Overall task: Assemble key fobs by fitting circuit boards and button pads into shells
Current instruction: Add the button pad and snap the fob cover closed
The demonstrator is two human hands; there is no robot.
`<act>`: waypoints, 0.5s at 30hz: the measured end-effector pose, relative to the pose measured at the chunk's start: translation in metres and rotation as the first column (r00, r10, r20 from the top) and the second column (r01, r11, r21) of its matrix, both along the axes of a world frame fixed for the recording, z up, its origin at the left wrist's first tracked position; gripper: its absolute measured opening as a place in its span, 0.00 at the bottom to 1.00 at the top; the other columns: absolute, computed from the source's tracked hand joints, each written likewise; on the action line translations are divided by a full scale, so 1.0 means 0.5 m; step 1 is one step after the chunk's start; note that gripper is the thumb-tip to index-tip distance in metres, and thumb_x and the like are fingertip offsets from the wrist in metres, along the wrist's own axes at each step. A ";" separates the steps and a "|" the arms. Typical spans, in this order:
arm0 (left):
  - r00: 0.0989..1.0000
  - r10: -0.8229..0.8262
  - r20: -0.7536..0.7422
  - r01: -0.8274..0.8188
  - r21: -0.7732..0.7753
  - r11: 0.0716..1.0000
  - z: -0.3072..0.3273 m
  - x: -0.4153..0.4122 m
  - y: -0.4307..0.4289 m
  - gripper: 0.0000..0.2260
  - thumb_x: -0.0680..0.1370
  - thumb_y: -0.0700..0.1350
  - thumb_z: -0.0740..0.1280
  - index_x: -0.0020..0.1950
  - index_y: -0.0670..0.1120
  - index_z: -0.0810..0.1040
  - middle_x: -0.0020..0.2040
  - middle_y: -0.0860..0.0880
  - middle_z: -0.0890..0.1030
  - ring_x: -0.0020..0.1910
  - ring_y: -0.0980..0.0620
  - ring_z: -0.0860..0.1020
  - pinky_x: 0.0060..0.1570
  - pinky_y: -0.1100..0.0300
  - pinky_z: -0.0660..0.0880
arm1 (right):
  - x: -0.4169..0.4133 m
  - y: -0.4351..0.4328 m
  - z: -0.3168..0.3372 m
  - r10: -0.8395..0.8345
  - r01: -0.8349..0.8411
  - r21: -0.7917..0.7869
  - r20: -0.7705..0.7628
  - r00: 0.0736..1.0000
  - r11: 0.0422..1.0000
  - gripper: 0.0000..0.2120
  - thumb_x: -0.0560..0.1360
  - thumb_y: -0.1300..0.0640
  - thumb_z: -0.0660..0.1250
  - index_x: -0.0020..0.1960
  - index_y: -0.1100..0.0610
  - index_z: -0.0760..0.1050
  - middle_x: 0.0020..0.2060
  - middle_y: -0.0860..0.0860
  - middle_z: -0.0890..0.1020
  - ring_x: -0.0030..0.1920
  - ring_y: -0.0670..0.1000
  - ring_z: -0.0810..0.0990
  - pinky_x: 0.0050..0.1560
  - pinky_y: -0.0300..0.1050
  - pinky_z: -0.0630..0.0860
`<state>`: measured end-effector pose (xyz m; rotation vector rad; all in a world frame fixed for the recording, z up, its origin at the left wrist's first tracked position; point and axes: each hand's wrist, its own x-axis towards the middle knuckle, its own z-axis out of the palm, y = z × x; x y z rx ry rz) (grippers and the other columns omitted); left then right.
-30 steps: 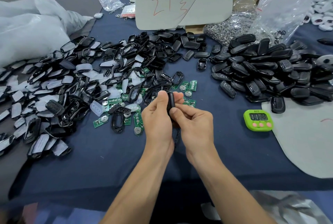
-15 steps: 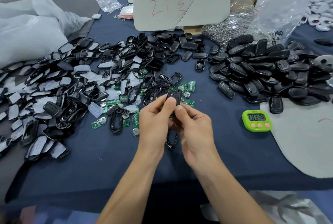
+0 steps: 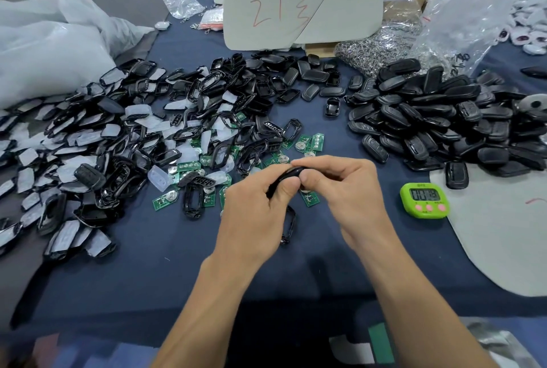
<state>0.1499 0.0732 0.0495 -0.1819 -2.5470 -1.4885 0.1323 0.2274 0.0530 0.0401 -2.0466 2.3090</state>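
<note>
Fingers curled, the left hand (image 3: 254,216) and right hand (image 3: 352,196) pinch a black fob (image 3: 287,174). A green timer (image 3: 424,199) sits at three o'clock.

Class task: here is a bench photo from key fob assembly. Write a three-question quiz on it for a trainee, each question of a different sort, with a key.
1. True or false: the left hand and the right hand both pinch one black fob.
2. The green timer lies: A) left of the hands; B) right of the hands; C) between the hands.
3. Fill in: the loose circuit boards are ____ in colour.
Key: 1 true; 2 B; 3 green.
</note>
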 end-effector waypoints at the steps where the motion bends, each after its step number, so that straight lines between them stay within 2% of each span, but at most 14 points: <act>1: 0.999 0.028 0.025 -0.030 0.102 0.994 0.001 0.003 0.007 0.09 0.80 0.52 0.69 0.58 0.62 0.85 0.42 0.63 0.85 0.41 0.58 0.84 0.45 0.62 0.79 | 0.001 -0.002 0.001 -0.007 0.007 -0.037 0.003 1.000 0.999 0.14 0.73 0.74 0.71 0.47 0.58 0.87 0.40 0.54 0.89 0.41 0.49 0.86 0.46 0.40 0.81; 3: 0.996 0.068 0.064 -0.085 0.324 0.942 0.006 0.006 0.015 0.09 0.76 0.49 0.72 0.51 0.62 0.87 0.38 0.58 0.86 0.34 0.58 0.83 0.37 0.64 0.79 | 0.006 -0.008 0.002 -0.017 0.018 -0.091 0.012 1.000 0.996 0.12 0.73 0.76 0.71 0.47 0.61 0.87 0.39 0.56 0.88 0.40 0.50 0.85 0.44 0.41 0.82; 4: 0.996 0.071 0.054 -0.086 0.376 0.923 0.008 0.006 0.013 0.09 0.75 0.47 0.73 0.49 0.62 0.88 0.37 0.56 0.86 0.32 0.58 0.82 0.35 0.65 0.78 | 0.008 -0.011 0.003 -0.016 0.018 -0.111 0.018 1.000 0.994 0.12 0.73 0.76 0.71 0.47 0.62 0.86 0.39 0.57 0.88 0.40 0.51 0.85 0.44 0.42 0.82; 6: 0.999 0.050 0.002 -0.047 0.395 0.918 0.012 0.008 0.007 0.10 0.76 0.46 0.74 0.48 0.63 0.88 0.37 0.56 0.86 0.32 0.59 0.81 0.35 0.66 0.76 | 0.013 -0.012 0.007 -0.004 0.006 -0.134 0.018 1.000 0.991 0.11 0.72 0.76 0.71 0.47 0.63 0.86 0.40 0.59 0.88 0.40 0.52 0.85 0.45 0.44 0.82; 10: 0.994 0.074 -0.085 -0.034 0.403 0.914 0.017 0.022 0.009 0.07 0.77 0.50 0.70 0.46 0.62 0.86 0.34 0.60 0.83 0.33 0.61 0.79 0.37 0.68 0.73 | 0.020 -0.016 0.018 0.024 -0.026 -0.162 -0.014 1.000 0.986 0.11 0.71 0.76 0.71 0.47 0.64 0.86 0.39 0.59 0.88 0.37 0.49 0.85 0.42 0.39 0.79; 15: 0.989 0.118 -0.087 -0.072 0.416 0.906 0.017 0.021 0.021 0.10 0.79 0.49 0.67 0.39 0.58 0.79 0.30 0.59 0.76 0.31 0.60 0.70 0.34 0.67 0.67 | 0.027 -0.035 0.018 0.003 -0.007 -0.202 -0.020 1.000 0.979 0.13 0.70 0.78 0.70 0.48 0.66 0.86 0.40 0.58 0.88 0.40 0.49 0.86 0.43 0.37 0.80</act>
